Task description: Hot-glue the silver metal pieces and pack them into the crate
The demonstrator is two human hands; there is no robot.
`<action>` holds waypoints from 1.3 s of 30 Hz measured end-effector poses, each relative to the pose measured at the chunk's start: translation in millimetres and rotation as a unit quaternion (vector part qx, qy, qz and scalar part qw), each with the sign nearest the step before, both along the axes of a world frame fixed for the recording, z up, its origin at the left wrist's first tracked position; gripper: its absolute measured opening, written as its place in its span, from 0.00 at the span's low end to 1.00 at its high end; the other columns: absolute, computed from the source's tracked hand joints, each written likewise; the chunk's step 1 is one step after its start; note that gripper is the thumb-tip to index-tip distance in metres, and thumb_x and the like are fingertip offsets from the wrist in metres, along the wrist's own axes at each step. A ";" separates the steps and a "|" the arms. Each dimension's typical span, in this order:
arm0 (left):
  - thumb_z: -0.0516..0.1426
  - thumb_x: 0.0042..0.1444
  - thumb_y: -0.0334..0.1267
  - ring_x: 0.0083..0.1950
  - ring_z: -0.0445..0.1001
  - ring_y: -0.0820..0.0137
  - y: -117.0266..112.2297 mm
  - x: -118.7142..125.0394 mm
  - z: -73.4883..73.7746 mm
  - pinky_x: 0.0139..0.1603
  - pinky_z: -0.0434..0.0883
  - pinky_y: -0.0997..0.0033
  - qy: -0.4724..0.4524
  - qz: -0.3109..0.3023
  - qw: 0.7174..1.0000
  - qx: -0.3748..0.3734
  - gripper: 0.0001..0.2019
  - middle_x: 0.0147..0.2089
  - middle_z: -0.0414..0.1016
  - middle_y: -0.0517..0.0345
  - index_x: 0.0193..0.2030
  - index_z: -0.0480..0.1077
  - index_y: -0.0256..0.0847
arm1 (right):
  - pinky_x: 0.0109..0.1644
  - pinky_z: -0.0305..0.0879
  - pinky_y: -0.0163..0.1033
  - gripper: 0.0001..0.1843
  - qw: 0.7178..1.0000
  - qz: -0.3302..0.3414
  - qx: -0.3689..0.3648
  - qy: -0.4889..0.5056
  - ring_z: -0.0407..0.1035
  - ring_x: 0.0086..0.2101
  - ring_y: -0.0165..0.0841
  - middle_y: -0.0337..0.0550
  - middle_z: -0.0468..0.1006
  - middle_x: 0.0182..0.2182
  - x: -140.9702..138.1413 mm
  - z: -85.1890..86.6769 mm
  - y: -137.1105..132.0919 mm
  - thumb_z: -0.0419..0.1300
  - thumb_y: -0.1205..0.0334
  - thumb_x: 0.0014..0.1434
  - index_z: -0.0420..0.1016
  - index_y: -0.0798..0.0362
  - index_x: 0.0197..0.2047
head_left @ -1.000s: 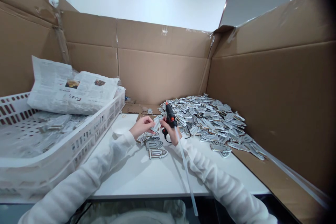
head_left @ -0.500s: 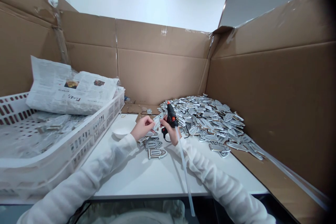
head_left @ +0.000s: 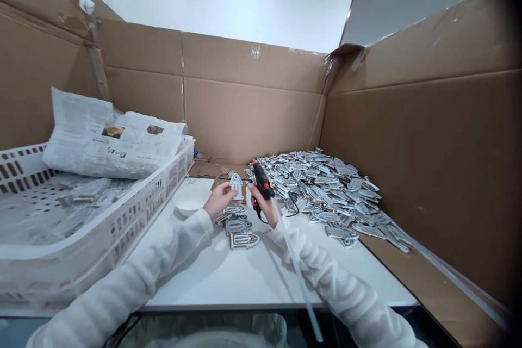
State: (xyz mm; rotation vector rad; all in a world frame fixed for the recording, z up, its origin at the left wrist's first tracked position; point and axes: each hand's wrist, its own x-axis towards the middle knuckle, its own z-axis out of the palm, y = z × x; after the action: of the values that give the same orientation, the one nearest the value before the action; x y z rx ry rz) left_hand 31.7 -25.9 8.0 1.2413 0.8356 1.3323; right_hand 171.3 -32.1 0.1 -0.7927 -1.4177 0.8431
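Between the fingers of my left hand is a small flat white-and-grey arch-shaped piece, held upright. My right hand is wrapped round a black hot glue gun with an orange tip, which points up and away to the left. A long translucent glue stick sticks out of the gun's back end and runs down toward me. Just below my hands lie several similar pieces in an overlapping row on the white table. The gun and the held piece are close but apart.
A large heap of the same pieces covers the back right. On the left stands a white plastic basket with bagged pieces and newspaper. A white bowl sits beside my left hand. Cardboard walls enclose the table.
My left hand has turned the piece upright, so its face now shows. The glue gun has tilted to the left, and the glue stick's free end has swung right.
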 end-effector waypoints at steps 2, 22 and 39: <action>0.57 0.46 0.30 0.30 0.70 0.75 0.8 -0.4 -0.4 0.40 0.71 0.68 -0.041 0.018 0.998 -0.034 0.05 0.29 0.67 0.61 0.30 0.63 0.34 | 0.17 0.51 0.32 0.18 0.998 0.019 -0.048 -0.042 0.53 0.14 0.24 0.32 0.60 0.15 0.3 -0.8 -0.2 0.55 0.44 0.49 0.63 0.52 0.27; 0.53 0.51 0.27 0.34 0.72 0.73 -6.6 1.1 6.3 0.42 0.73 0.64 -0.080 0.012 0.995 -0.061 0.05 0.32 0.69 0.58 0.35 0.60 0.36 | 0.18 0.51 0.33 0.28 0.988 -0.043 -0.092 -0.118 0.54 0.13 0.25 0.36 0.60 0.10 2.0 -8.4 3.6 0.50 0.38 0.50 0.66 0.54 0.16; 0.53 0.50 0.27 0.36 0.71 0.73 -7.4 2.7 5.4 0.40 0.73 0.64 -0.087 0.021 0.994 -0.058 0.06 0.33 0.68 0.59 0.35 0.60 0.36 | 0.17 0.47 0.34 0.28 0.987 -0.068 -0.071 -0.127 0.51 0.13 0.26 0.35 0.57 0.08 3.3 -12.3 8.6 0.51 0.38 0.49 0.64 0.53 0.13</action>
State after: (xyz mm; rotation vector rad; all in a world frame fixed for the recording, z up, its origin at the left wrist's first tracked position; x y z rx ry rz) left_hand 34.4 -33.3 13.4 1.0056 0.8071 1.3844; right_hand 174.6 -23.5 -12.3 -1.1248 -1.5172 0.7646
